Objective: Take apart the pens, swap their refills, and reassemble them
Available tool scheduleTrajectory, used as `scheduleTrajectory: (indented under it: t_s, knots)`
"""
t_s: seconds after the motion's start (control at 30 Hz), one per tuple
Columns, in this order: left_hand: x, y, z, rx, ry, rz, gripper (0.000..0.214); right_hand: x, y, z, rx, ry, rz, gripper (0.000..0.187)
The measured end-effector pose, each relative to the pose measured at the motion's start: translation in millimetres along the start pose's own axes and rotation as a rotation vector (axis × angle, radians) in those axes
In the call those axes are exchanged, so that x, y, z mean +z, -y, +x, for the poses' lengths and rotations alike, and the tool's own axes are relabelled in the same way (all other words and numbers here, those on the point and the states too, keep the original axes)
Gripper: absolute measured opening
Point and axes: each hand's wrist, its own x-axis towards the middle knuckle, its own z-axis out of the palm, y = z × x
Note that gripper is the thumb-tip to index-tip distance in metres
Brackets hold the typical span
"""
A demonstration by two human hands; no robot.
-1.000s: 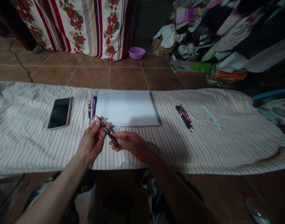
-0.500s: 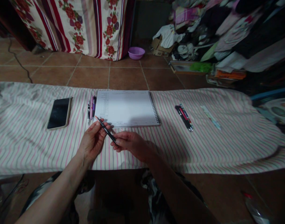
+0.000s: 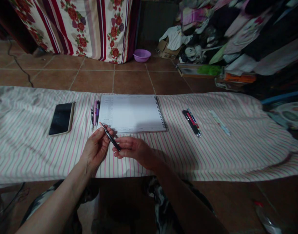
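Note:
A dark pen (image 3: 111,138) slants between my two hands, just below the near left corner of a spiral notepad (image 3: 134,112). My left hand (image 3: 97,143) pinches its upper part between thumb and fingers. At the lower end, my right hand (image 3: 134,149) has its thumb and fingertips closed about the barrel. The notepad lies open at a white page, its wire binding on the right. Left of the notepad are several pens (image 3: 95,113) side by side, one of them purple. More pens (image 3: 192,123) lie to the right, with a pale pen-like stick (image 3: 220,122) beyond them.
A phone (image 3: 61,119) lies face up on the striped cloth (image 3: 246,143) at the left. Past the far edge, a purple basin (image 3: 142,56) stands on the tiled floor by a floral curtain (image 3: 90,29). Clothes (image 3: 173,37) are heaped at the back right.
My right hand has shifted slightly left along the pen, and its fingers are a little straighter. My left hand keeps its pinch in nearly the same place.

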Motion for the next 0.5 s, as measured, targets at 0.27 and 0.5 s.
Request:
scheduleTrajectory:
  t_s: [0.27, 0.5]
  knots:
    - [-1.4, -0.5, 0.3, -0.012, 0.014, 0.016, 0.020, 2.4, -3.6, 2.6, -0.024, -0.031, -0.019, 0.043]
    - [-0.3, -2.2, -1.3, -0.051, 0.009, 0.082, 0.016, 2.6, -6.2, 3.5, -0.043, -0.020, -0.037, 0.045]
